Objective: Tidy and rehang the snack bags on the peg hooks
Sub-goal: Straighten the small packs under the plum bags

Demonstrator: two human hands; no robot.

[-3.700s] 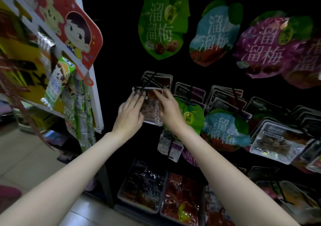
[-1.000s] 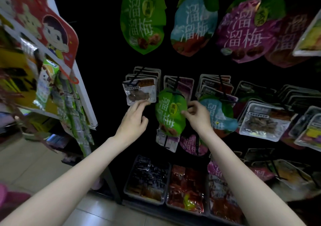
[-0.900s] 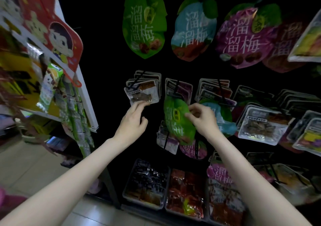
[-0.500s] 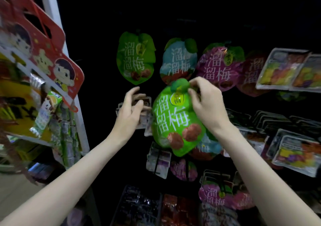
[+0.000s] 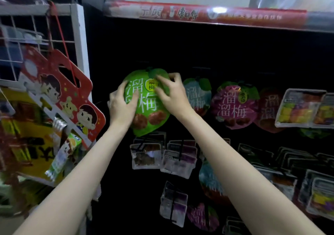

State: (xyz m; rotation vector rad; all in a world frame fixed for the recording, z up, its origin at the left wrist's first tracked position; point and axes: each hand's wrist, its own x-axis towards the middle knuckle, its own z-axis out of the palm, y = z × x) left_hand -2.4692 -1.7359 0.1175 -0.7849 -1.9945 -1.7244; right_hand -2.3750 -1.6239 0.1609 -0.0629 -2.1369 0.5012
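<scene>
A green leaf-shaped snack bag [image 5: 146, 108] with white characters is held up against the dark peg wall in the top row, at the far left. My left hand [image 5: 121, 106] grips its left edge, fingers curled over the front. My right hand [image 5: 170, 94] holds its upper right part, fingers bent over the bag's top near the hanging hole. The peg behind the bag is hidden. To its right hang a teal bag [image 5: 197, 94] and a purple bag [image 5: 235, 104].
Clear flat packs [image 5: 146, 156] hang on black pegs in the row below, with more trays [image 5: 300, 108] at the right. A white wire rack with a red cartoon card [image 5: 61, 94] juts out on the left. A red-edged shelf [image 5: 204, 15] runs overhead.
My right hand lifted the green bag from the lower row up to the top-left spot. My left hand left the clear pack and took the bag's left edge. The view tilted upward.
</scene>
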